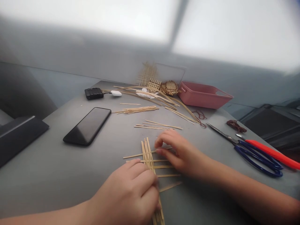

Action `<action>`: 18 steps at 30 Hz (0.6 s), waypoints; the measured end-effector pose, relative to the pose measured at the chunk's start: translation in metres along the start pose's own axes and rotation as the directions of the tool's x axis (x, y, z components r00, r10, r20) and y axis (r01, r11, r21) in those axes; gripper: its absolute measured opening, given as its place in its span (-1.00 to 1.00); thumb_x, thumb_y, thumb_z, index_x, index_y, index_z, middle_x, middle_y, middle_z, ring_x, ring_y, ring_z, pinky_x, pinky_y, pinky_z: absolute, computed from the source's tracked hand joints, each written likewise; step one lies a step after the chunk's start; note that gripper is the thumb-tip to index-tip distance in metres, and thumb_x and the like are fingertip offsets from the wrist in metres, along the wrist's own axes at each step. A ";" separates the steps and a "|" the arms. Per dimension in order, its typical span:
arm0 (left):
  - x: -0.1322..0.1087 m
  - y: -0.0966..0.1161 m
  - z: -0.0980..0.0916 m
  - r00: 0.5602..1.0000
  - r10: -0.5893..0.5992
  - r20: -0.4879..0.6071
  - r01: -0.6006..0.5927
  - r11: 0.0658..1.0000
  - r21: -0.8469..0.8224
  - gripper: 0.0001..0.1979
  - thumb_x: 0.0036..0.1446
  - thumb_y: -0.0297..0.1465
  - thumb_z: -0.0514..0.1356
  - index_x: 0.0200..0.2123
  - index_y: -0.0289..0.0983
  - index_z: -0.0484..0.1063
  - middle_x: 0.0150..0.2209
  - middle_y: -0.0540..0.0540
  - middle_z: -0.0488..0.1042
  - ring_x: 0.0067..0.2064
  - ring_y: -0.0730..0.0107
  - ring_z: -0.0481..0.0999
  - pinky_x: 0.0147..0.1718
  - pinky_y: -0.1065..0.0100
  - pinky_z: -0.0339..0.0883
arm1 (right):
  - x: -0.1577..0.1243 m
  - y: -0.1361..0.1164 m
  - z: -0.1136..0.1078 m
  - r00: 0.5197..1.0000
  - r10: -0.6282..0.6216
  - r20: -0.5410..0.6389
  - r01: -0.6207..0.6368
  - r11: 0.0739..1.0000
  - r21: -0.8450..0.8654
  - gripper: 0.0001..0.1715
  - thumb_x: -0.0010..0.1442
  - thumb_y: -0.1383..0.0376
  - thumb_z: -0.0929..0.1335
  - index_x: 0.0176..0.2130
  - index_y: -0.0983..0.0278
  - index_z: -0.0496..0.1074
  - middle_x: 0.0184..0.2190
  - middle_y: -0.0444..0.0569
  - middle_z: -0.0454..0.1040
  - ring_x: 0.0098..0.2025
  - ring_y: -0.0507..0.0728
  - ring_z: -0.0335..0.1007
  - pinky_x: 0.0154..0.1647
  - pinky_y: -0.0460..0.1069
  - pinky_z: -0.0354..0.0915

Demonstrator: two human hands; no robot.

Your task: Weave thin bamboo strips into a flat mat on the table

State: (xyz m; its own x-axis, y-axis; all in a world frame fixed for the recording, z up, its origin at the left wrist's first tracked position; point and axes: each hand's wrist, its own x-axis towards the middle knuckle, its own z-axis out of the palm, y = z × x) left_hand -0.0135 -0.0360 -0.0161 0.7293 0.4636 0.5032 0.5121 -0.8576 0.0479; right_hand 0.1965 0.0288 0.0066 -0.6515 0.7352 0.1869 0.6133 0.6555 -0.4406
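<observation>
A small weave of pale bamboo strips lies on the grey table, with long strips running away from me and several shorter ones crossing them. My left hand is curled over its near part, holding it against the table and covering much of that end. At the far end, my right hand pinches the farthest cross strip between thumb and forefinger. This strip sits slightly slanted over the long ones. To the right of the long strips, the ends of the other cross strips stick out below my right hand.
Loose strips lie farther back, near a phone and a black device. Woven pieces stand beside a pink basket. Blue-handled scissors, a red-handled tool and brown cord lie right.
</observation>
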 end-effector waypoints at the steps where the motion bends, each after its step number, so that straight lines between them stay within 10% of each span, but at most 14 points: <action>1: 0.000 -0.001 0.001 1.000 0.011 -0.013 -0.011 1.000 0.001 -0.74 0.34 -0.50 0.07 -0.41 -0.25 0.44 -0.36 -0.06 0.53 -0.23 0.31 0.53 -0.10 0.30 0.48 | 0.001 0.003 -0.003 0.999 0.037 -0.014 -0.037 0.998 0.041 -0.90 0.26 0.44 0.32 -0.29 0.26 0.39 -0.29 -0.04 0.45 -0.19 0.13 0.29 -0.11 0.05 0.26; 18: -0.003 -0.005 0.003 0.996 -0.085 -0.033 0.085 0.996 0.000 -0.83 0.31 -0.34 0.14 -0.15 -0.30 0.47 -0.06 -0.20 0.57 0.07 0.14 0.51 0.13 0.19 0.40 | -0.003 0.006 0.006 1.000 0.011 -0.025 -0.011 1.000 0.027 -0.80 0.28 0.45 0.30 -0.34 0.28 0.48 -0.38 -0.03 0.44 -0.28 0.11 0.34 -0.22 0.01 0.32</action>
State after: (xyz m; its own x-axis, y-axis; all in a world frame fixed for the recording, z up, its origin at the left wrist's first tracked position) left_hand -0.0168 -0.0323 -0.0203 0.6680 0.5272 0.5252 0.5723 -0.8151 0.0904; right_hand 0.1993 0.0296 -0.0013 -0.6331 0.7467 0.2041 0.6081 0.6429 -0.4658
